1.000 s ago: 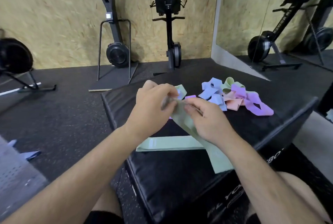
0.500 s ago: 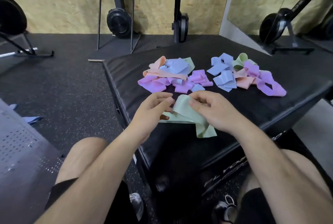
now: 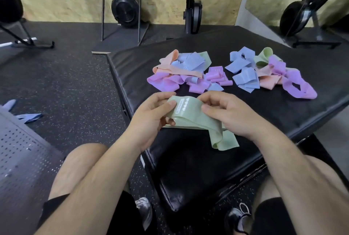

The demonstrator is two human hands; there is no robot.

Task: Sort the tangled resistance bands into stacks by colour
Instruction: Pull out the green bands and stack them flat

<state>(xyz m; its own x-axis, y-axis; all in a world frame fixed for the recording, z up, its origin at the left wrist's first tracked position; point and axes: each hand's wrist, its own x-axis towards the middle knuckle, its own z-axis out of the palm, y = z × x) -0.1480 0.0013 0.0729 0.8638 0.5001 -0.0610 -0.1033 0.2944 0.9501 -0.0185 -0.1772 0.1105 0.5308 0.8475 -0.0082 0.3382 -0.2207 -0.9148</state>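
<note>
A person sits at a black pad (image 3: 188, 168), both hands raised just over its near half; the left hand (image 3: 151, 115) grasps a green band (image 3: 190, 115), thumb pressed on the band's face beside a small white printed label, fingers curled behind it; the right hand (image 3: 228, 115) grasps the same band from the other side, fingers hooked over its top edge and thumb against its face; the band spans the short gap between the two hands, and its loose end drops below the right hand and rests crumpled on the pad; just beyond the fingertips of both hands lies a first heap (image 3: 181, 72) of tangled bands in peach, blue, purple and green; a second heap (image 3: 268, 70), with the same colours, lies farther out, beyond the right hand and to its outer side, apart from the first; well out to the left of the left hand, a blue band (image 3: 28, 117) lies on the speckled floor (image 3: 75, 83), next to a grey perforated panel (image 3: 20, 159); bare knees and shoes show below the forearms.
</note>
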